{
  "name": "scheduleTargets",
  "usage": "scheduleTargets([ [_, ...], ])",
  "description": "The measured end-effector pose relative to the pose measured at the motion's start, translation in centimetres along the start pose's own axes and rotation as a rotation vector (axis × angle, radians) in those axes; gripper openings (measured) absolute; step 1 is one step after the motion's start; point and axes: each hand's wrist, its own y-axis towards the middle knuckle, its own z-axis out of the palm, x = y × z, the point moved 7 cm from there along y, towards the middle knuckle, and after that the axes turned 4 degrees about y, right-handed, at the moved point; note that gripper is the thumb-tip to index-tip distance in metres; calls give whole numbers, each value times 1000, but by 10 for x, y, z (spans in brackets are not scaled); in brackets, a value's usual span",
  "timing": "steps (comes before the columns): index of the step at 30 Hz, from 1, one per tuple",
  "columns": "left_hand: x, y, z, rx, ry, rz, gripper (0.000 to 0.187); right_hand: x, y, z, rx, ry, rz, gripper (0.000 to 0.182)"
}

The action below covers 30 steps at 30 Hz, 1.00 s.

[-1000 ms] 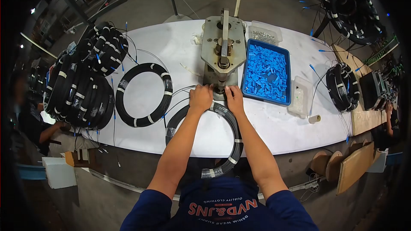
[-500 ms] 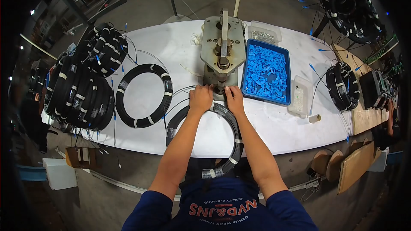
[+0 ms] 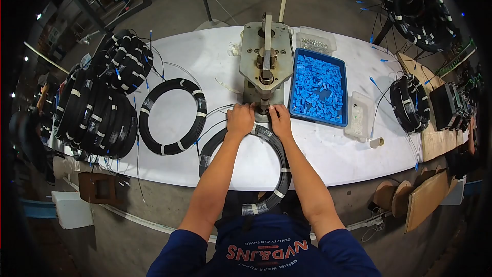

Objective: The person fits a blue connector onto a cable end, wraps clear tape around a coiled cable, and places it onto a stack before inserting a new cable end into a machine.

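Desk (image 3: 328,164): unchanged over the last second. Cable coil (image 3: 279,174) hangs over the near edge. Press (image 3: 265,66) at the far-edge middle; both hands stay at its base. Left hand (image 3: 240,119), right hand (image 3: 281,118): fingers pinch the cable end, hardly moved.

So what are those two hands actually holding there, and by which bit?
Both the left hand and right hand pinch something small at the foot of the metal press. The fingers hide it, so what it is cannot be told.
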Motion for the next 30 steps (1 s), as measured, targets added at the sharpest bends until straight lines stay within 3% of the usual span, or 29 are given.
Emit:
scheduleTargets([
  [4, -1, 0, -1, -79, -11, 20, 46, 3, 0, -1, -11, 24, -14, 26],
  [30, 6, 9, -1, -97, -77, -33, 42, 2, 1, -1, -15, 54, 27, 26],
])
